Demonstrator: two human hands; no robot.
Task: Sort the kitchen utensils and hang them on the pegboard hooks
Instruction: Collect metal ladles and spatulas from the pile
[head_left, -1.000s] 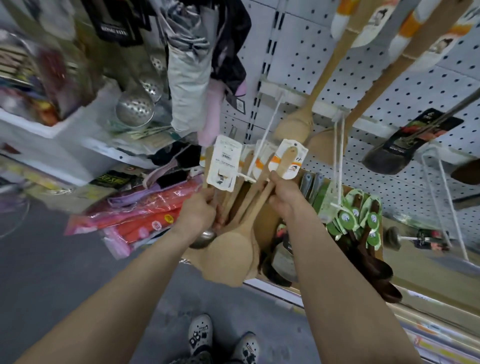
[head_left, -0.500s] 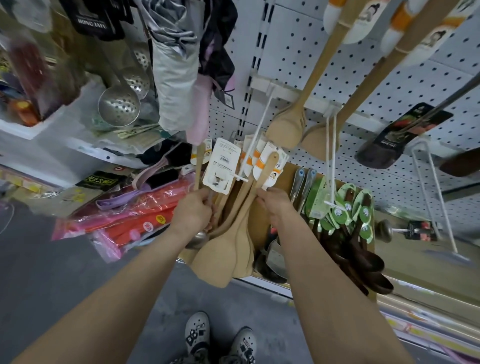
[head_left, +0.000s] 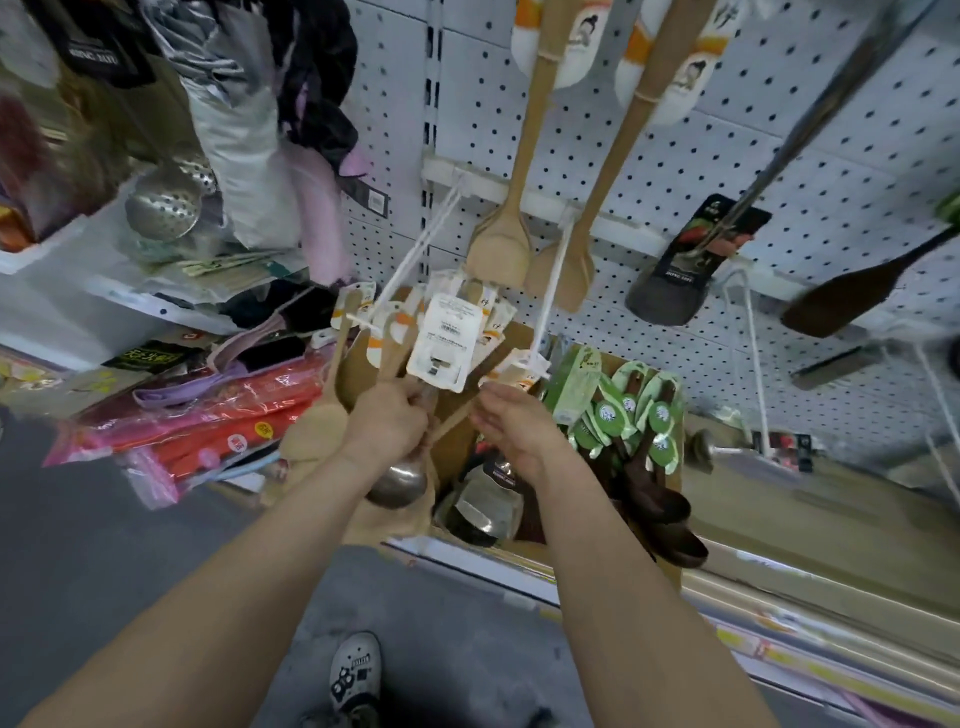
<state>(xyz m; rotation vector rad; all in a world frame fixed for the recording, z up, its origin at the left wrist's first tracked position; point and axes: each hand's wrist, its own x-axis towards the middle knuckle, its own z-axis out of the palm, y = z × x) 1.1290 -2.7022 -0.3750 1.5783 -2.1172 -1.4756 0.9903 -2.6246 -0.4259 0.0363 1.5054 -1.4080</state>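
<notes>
The left hand (head_left: 387, 426) grips a bundle of wooden spoons (head_left: 317, 434) and a metal ladle (head_left: 397, 486), low in front of the pegboard (head_left: 779, 156). The right hand (head_left: 519, 428), just beside it, reaches one thin handle; whether it pinches, I cannot tell. The paper tags (head_left: 447, 343) are near a white hook (head_left: 415, 254).

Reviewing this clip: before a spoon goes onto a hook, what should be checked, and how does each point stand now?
1. Left hand grips the wooden spoon bundle: ok.
2. Bundle sorted by kind: not ok, a metal ladle sits in the same grip.
3. Right hand has one handle pinched: cannot tell, blurred.
4. White peg hook close above the tags: ok.
5. Tag hole lined up with the hook tip: cannot tell.
</notes>
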